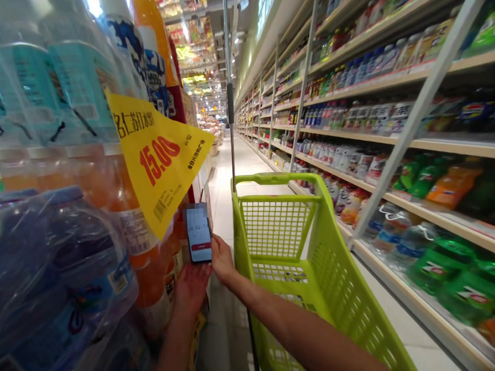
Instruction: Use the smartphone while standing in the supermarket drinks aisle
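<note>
A smartphone (199, 235) with a lit screen, digits and a red button is held upright just left of the cart. My right hand (222, 259) grips it by its right edge and lower corner, the thumb along the side. Just under the phone's bottom edge is my left hand (193, 285), its fingers stretched out towards the phone and partly hidden there. Whether the left fingers touch the phone I cannot tell. Near the phone hangs a yellow price sign (159, 162) reading 15.00.
A lime-green shopping cart (278, 178) stands right of my hands, with a thin metal pole (230, 103) at its left. Wrapped bottle packs (60, 262) are stacked close on the left. Drink shelves (394, 139) line the right side. A tiled aisle (221, 159) runs ahead.
</note>
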A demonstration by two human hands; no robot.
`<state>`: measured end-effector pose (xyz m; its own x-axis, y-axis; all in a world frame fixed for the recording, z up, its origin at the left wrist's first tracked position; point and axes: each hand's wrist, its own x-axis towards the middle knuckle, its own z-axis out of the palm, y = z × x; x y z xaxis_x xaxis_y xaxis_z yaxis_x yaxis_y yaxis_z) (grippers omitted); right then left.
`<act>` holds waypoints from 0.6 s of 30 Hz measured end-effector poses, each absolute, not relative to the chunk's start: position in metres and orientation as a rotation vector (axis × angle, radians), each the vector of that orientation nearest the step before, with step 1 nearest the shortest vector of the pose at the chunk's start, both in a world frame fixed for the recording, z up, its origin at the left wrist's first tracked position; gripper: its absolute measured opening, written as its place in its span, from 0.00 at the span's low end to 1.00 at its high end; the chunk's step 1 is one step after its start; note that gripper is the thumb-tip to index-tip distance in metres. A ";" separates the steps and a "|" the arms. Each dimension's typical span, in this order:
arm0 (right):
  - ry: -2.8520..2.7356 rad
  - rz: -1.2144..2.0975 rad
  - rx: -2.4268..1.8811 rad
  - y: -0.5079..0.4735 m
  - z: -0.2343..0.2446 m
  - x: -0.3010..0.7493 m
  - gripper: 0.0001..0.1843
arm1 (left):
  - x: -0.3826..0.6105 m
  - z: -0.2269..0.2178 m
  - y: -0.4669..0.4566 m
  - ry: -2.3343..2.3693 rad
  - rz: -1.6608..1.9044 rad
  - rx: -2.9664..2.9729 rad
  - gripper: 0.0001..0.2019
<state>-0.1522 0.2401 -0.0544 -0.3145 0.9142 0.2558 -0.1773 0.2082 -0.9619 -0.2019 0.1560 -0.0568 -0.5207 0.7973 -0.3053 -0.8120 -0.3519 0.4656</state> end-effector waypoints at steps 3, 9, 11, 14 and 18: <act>-1.442 1.310 -0.705 0.251 -0.054 -0.173 0.17 | -0.218 -0.056 0.174 0.701 2.032 -0.042 0.16; -1.468 1.317 -0.676 0.260 -0.060 -0.190 0.18 | -0.236 -0.064 0.199 0.717 2.154 -0.097 0.09; -1.483 1.319 -0.666 0.262 -0.063 -0.191 0.18 | -0.239 -0.068 0.205 0.727 2.209 -0.117 0.08; -1.498 1.313 -0.647 0.268 -0.068 -0.192 0.18 | -0.239 -0.071 0.212 0.746 2.271 -0.139 0.08; -1.531 1.303 -0.610 0.280 -0.074 -0.196 0.18 | -0.238 -0.072 0.218 0.759 2.296 -0.166 0.08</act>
<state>-0.1955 0.2795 -0.0739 -0.3787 0.8539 0.3571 -0.2164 0.2934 -0.9312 -0.2383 0.2183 -0.0722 -0.7452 0.5853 -0.3196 -0.6604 -0.5813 0.4753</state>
